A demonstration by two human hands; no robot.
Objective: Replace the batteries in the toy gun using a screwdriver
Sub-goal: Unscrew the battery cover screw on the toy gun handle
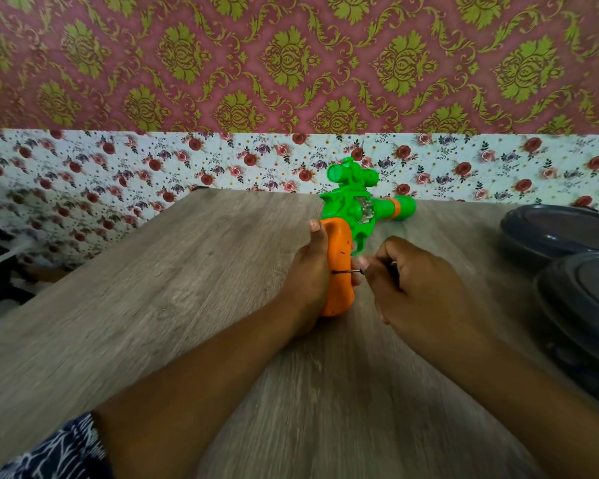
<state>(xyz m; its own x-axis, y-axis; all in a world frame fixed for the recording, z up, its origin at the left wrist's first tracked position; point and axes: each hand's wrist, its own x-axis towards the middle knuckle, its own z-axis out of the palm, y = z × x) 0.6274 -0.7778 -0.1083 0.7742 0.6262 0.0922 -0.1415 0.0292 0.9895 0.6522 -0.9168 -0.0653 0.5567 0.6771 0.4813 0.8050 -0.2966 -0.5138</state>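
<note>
A toy gun with a green body and an orange grip lies on the wooden table, barrel pointing right and away. My left hand grips the orange grip from the left, thumb up along its top. My right hand pinches a thin dark screwdriver, most of the handle hidden in the fingers. The screwdriver's metal shaft runs left and its tip meets the side of the orange grip.
Two dark round lidded containers sit at the table's right edge, close to my right forearm. A floral-papered wall stands just behind the table. The table's left edge drops off beside dark furniture.
</note>
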